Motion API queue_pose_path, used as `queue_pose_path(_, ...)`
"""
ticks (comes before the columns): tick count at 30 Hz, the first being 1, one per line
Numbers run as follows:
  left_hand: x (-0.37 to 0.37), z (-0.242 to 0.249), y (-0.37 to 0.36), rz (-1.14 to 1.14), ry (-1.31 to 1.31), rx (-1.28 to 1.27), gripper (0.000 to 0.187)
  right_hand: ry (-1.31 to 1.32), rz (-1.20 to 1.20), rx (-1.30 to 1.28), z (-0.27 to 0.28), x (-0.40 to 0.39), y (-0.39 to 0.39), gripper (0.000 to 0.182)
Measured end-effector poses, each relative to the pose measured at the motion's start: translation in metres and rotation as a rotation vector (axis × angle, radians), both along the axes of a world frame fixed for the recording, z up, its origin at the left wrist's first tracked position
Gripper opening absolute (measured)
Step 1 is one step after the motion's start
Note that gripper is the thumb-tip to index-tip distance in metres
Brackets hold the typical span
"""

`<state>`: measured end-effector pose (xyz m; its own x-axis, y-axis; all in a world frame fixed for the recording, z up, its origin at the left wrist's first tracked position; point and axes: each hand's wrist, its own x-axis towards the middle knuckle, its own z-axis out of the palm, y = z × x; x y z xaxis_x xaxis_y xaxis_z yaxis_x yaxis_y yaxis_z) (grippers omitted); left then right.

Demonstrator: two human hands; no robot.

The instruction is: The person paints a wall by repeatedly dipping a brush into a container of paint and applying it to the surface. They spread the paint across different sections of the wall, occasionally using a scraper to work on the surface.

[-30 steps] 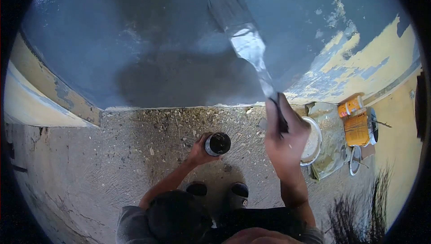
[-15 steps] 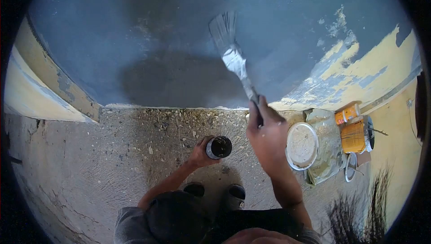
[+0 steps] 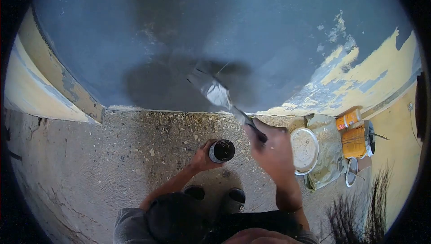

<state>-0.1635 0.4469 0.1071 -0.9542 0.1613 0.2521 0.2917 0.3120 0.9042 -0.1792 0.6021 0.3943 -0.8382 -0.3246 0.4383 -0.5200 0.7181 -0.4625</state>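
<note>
My right hand is closed round the dark handle of a wide paintbrush. The ferrule looks pale and paint-smeared, and the bristles, blurred by motion, overlap the lower part of a grey-blue painted wall. Lower down, my left hand wraps round the side of a small open can, held upright above the floor. Its inside is dark, with light streaks near the rim.
Rough concrete floor with pale flecks lies below the wall. To the right are a round white lid, a greenish sheet, orange buckets, a smaller white-rimmed container and dark bristly twigs. Yellow patches show on the wall.
The paintbrush has come down and left along the wall, its bristles now lower and tilted further left. My right hand has dropped slightly. The left hand still holds the can.
</note>
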Motion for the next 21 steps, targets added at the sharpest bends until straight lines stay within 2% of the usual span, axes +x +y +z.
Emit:
queue_pose_path(1, 0.0, 0.0, -0.002, 0.002, 0.0, 0.002, 0.092, 0.143, 0.135, 0.012, 0.006, -0.008, 0.005, 0.02)
queue_pose_path(2, 0.001, -0.001, -0.003, 0.004, -0.003, -0.03, 0.093, 0.14, 0.134, 0.016, 0.016, -0.014, 0.007, 0.02)
queue_pose_path(4, 0.002, -0.003, -0.003, 0.005, -0.006, -0.059, 0.093, -0.165, 0.045, 0.032, 0.047, -0.025, 0.008, 0.021)
queue_pose_path(6, 0.0, -0.005, -0.003, 0.012, -0.012, -0.073, 0.093, -0.017, -0.038, -0.138, 0.075, -0.034, 0.008, 0.022)
queue_pose_path(7, -0.001, -0.005, -0.003, 0.012, -0.011, -0.067, 0.093, -0.016, -0.038, -0.132, 0.083, -0.028, 0.007, 0.022)
queue_pose_path(9, 0.001, -0.003, -0.003, 0.036, -0.061, 0.023, 0.093, 0.114, -0.257, -0.454, 0.089, -0.01, 0.007, 0.025)
queue_pose_path(10, 0.001, -0.005, -0.003, 0.036, -0.062, 0.031, 0.093, 0.114, -0.257, -0.446, 0.087, -0.003, 0.012, 0.025)
queue_pose_path(12, -0.002, -0.009, -0.006, 0.042, -0.022, 0.056, 0.093, -0.06, -0.24, -0.476, 0.081, 0.007, 0.028, 0.023)
queue_pose_path(13, -0.002, -0.011, -0.009, 0.036, -0.022, 0.062, 0.093, -0.059, -0.245, -0.47, 0.078, 0.011, 0.035, 0.023)
queue_pose_path(15, -0.004, -0.011, -0.014, 0.053, 0.0, 0.129, 0.093, -0.568, -0.241, -0.396, 0.074, 0.01, 0.048, 0.022)
queue_pose_path(16, -0.005, -0.012, -0.017, 0.047, 0.001, 0.143, 0.093, -0.68, -0.203, -0.337, 0.069, 0.007, 0.049, 0.023)
queue_pose_path(18, -0.01, -0.008, -0.023, 0.053, -0.05, 0.115, 0.089, -0.942, -0.156, -0.423, 0.071, -0.009, 0.043, 0.027)
queue_pose_path(20, -0.012, -0.008, -0.027, 0.058, -0.051, 0.166, 0.091, -0.841, -0.163, -0.38, 0.077, -0.025, 0.025, 0.029)
queue_pose_path(21, -0.016, -0.009, -0.028, 0.074, -0.045, 0.212, 0.092, -0.634, -0.168, -0.365, 0.081, -0.032, 0.017, 0.03)
